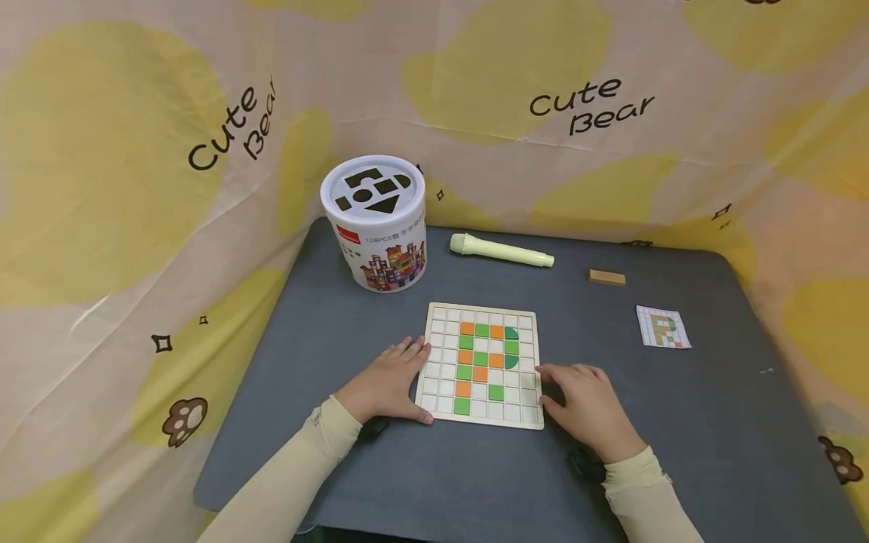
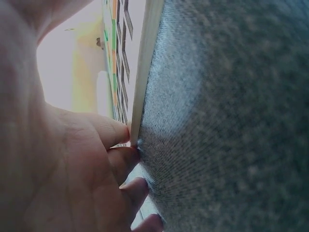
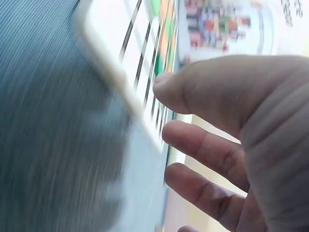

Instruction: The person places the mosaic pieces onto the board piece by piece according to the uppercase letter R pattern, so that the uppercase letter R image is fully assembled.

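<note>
A square wooden grid board (image 1: 488, 424) lies flat on the table between both hands. Orange and green square tiles sit in several of its white cells, with two dark green rounded tiles (image 1: 511, 362) at the pattern's right side. My left hand (image 1: 392, 382) is spread at the board's left edge, fingers reaching the upper part and thumb at the lower corner. In the left wrist view, fingertips (image 2: 118, 133) meet the board's side. My right hand (image 1: 589, 403) is beside the right edge, fingers loosely bent, thumb apart from the index finger, nothing between them in the right wrist view.
Behind the board stands a white tub (image 1: 380, 249) with shaped holes in its lid. A pale green microphone-shaped stick (image 1: 505, 250), a small wooden block (image 1: 606, 277) and a printed pattern card (image 1: 664, 327) lie on the grey table (image 1: 706, 437). A patterned cloth hangs behind.
</note>
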The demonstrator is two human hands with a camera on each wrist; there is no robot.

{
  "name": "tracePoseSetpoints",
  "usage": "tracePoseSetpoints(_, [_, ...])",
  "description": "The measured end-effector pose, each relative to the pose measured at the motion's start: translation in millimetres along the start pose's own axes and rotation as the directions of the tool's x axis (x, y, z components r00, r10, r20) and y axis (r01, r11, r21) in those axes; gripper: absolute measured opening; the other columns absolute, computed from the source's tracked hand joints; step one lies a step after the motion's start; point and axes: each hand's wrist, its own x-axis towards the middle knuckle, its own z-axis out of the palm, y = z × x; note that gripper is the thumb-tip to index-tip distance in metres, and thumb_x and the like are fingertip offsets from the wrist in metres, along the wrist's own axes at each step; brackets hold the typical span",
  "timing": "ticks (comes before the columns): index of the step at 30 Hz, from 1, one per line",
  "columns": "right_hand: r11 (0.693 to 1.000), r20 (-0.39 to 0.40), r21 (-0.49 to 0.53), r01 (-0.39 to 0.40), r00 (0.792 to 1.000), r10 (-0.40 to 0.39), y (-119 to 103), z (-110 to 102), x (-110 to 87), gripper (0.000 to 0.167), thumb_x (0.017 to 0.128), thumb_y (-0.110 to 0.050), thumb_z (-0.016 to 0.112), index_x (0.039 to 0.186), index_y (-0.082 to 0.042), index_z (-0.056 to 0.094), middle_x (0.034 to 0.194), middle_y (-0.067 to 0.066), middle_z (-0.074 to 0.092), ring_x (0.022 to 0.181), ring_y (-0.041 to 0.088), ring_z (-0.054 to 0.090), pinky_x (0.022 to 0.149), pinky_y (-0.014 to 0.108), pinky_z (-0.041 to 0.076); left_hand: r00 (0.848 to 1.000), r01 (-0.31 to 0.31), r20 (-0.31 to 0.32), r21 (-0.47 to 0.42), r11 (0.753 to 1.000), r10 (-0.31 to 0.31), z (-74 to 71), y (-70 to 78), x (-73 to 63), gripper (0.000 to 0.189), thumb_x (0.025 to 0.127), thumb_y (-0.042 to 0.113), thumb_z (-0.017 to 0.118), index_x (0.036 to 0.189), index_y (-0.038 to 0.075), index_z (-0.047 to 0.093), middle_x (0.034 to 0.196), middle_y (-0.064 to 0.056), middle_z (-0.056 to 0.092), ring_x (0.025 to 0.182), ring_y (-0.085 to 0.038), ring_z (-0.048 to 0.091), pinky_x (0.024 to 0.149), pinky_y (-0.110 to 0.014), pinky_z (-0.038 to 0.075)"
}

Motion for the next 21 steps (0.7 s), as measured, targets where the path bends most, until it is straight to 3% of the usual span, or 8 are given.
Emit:
tracePoseSetpoints(12, [0.992,0.048,0.034,-0.122,0.992,0.12,53,-25,-49.2,0.059,0.079,-0.022,0.094,0.133,-0.011,0.072,0.125,0.008,0.075,0.111,0.037,0.069,0.095,0.071,0.043,1.0,-0.003,-0.018,0.012,1.0,0.003,1.4,-2.9,-2.4,0.133,0.075,0.075,0.084,0.169,0.003,0.024,0.176,-0.013,0.018,0.162,-0.036,0.012,0.127,-0.054,0.019])
tracePoseSetpoints(21, [0.969,0.18,0.123,-0.215,0.965,0.191,73,-29,-73.7,0.068,0.076,-0.015,0.093,0.138,-0.006,0.068,0.131,0.015,0.068,0.115,0.038,0.065,0.092,0.06,0.054,1.0,-0.01,-0.013,0.011,1.0,0.01,1.0,0.2,1.3,0.132,0.076,0.075,0.083,0.169,0.003,0.024,0.176,-0.013,0.017,0.162,-0.035,0.012,0.127,-0.054,0.019])
